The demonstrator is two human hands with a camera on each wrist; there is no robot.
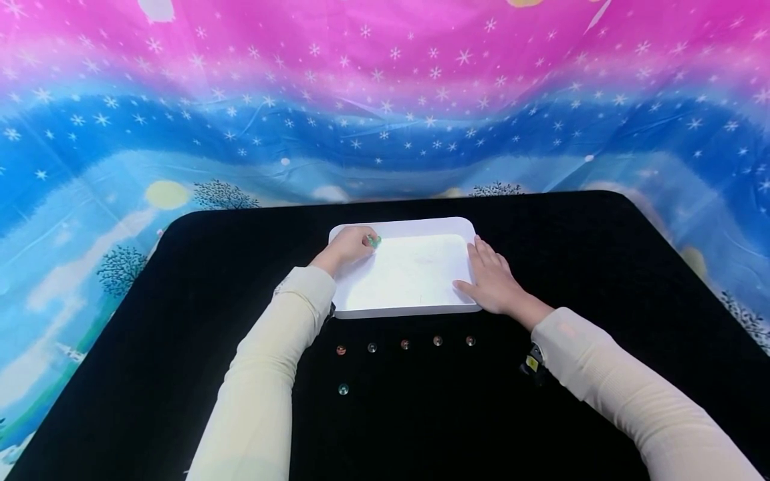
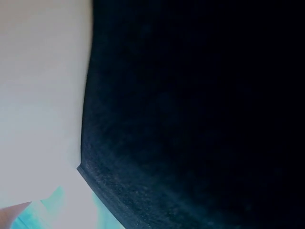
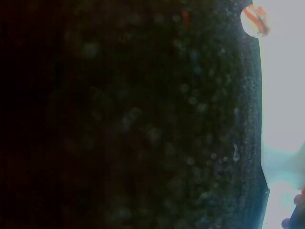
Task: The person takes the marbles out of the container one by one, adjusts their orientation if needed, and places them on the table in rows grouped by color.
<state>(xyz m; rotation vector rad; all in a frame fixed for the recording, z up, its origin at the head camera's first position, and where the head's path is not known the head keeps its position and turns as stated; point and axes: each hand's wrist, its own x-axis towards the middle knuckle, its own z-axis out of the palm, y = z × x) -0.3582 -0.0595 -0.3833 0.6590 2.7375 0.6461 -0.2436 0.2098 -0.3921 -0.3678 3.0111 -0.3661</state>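
Observation:
A white rectangular tray (image 1: 409, 312) lies on the black table. Over its far left part, my left hand (image 1: 351, 244) pinches green glass marbles (image 1: 374, 241) between thumb and fingers; how many cannot be made out. My right hand (image 1: 492, 277) rests on the tray's right rim with fingers extended and the thumb over the near right corner. In the left wrist view the tray's pale wall (image 2: 38, 105) fills the left side, with a bit of finger at the bottom corner. The right wrist view has the tray wall (image 3: 286, 95) at right, and fingertips (image 3: 298, 210) below.
Several clear marbles with coloured swirls stand in a row in front of the tray, from an orange one (image 1: 341, 349) to the rightmost marble (image 1: 470, 341). Nearer lies a green marble (image 1: 343, 389). Behind the black table (image 1: 571, 234) hangs a snowflake-patterned cloth (image 1: 385, 100).

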